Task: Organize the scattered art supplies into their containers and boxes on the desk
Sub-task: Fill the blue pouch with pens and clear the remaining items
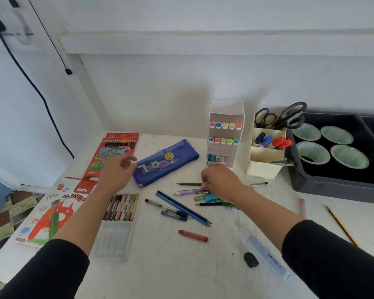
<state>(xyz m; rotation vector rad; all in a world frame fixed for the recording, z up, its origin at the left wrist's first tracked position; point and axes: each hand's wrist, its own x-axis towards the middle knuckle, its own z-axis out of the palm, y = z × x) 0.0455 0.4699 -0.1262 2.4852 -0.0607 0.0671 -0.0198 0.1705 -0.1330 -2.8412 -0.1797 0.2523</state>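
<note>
head view: the left hand [115,171] reaches over the near end of the blue pencil case [165,161], fingers loosely curled with something small and pink at the fingertips, too blurred to name; whether it grips the case cannot be told. the right hand [219,182] is bunched, fingers down, on a loose cluster of pens and pencils [198,194] on the white tabletop [171,266], pinching at them, though which one it has hold of is hidden. just nearer lie two blue pencils [183,208], a clear pen [171,211] and one red crayon [193,235]. under the left forearm sits an open tray of pastels [121,207], beside its box reading "oil pastels" and "diy" [52,214]. a red colour pencil box [113,153] lies beyond. a white marker stand [225,134] shows two rows of five caps each. a cream organizer [266,152] holds two pairs of scissors [281,117] and four markers. a dark tray [324,184] holds four green cups. near the right sleeve lie a ruler [268,258], a black eraser [251,260] and a yellow pencil [341,225].
</note>
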